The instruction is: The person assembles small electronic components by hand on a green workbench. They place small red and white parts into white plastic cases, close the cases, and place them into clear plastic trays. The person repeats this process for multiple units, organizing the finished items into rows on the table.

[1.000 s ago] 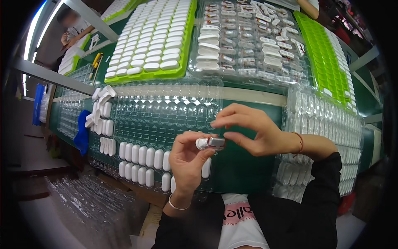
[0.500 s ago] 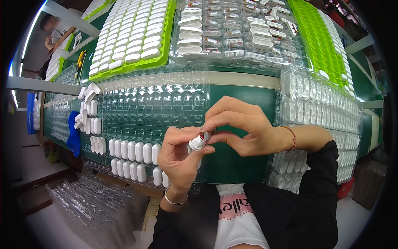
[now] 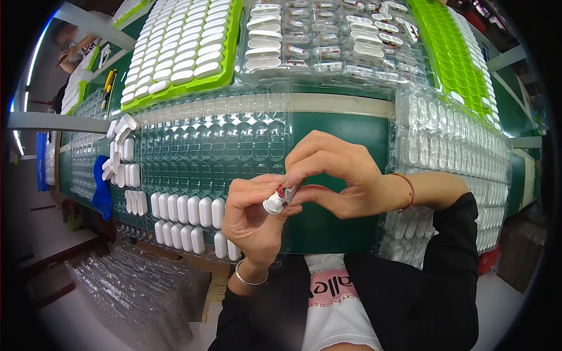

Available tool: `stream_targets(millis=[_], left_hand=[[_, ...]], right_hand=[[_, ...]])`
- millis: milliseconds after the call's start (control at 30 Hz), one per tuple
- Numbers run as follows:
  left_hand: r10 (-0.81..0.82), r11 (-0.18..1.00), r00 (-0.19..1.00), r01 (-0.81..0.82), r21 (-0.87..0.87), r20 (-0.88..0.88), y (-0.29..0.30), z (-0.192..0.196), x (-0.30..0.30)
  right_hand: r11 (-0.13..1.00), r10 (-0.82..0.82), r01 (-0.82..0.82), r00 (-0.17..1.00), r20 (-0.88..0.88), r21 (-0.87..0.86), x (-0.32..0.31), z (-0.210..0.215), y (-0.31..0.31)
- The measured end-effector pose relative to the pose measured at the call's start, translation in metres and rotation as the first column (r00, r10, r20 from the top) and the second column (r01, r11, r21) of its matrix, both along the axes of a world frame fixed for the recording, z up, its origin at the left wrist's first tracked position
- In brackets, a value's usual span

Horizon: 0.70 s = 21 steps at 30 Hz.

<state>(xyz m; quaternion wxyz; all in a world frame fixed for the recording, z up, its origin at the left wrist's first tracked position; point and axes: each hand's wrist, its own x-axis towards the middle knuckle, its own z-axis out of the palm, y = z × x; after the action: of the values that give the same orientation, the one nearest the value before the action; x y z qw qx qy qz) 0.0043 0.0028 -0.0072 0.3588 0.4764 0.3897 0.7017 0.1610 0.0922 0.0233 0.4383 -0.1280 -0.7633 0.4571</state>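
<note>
My left hand [image 3: 252,225] is closed round a small white plastic casing [image 3: 273,205], its rounded end turned toward me. Thumb and fingers of my right hand [image 3: 348,178] pinch a small silvery part [image 3: 291,192] right at the casing's opening. Something red, like thin wire [image 3: 281,192], shows between the two pieces. My fingertips hide most of the casing and how far the silvery part sits inside it. Both hands are over the green tabletop [image 3: 342,237], just right of a row of white oblong cases [image 3: 193,209].
Transparent blister trays [image 3: 216,134] lie at left, more [image 3: 451,140] are stacked at right. Loose white shells [image 3: 122,134] and a blue cloth [image 3: 102,190] sit far left. Behind are a tray of wired parts [image 3: 328,41] and green trays [image 3: 178,82]. Another person [image 3: 73,50] is far left.
The silvery part has tilted and shows more at the casing's opening, with more red visible. Both hands keep nearly the same place, and the whole view has shifted slightly.
</note>
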Motion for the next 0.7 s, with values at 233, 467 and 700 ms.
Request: stream_targets(millis=[233, 467, 700], left_hand=[[-0.031, 0.999, 0.999, 0.031, -0.027, -0.016, -0.002, -0.003, 0.005], [0.036, 0.998, 0.994, -0.03, -0.057, 0.107, -0.003, -0.002, 0.015], [0.043, 0.997, 0.999, -0.042, -0.057, 0.023, -0.005, 0.012, 0.009]], right_hand=[[0.97, -0.053, 0.06, 0.998, -0.037, 0.234, 0.0, -0.005, 0.0], [0.992, -0.009, 0.027, 0.99, -0.14, 0.127, 0.004, -0.006, -0.004], [0.982, 0.052, -0.075, 0.99, -0.131, -0.173, 0.006, 0.0, -0.003]])
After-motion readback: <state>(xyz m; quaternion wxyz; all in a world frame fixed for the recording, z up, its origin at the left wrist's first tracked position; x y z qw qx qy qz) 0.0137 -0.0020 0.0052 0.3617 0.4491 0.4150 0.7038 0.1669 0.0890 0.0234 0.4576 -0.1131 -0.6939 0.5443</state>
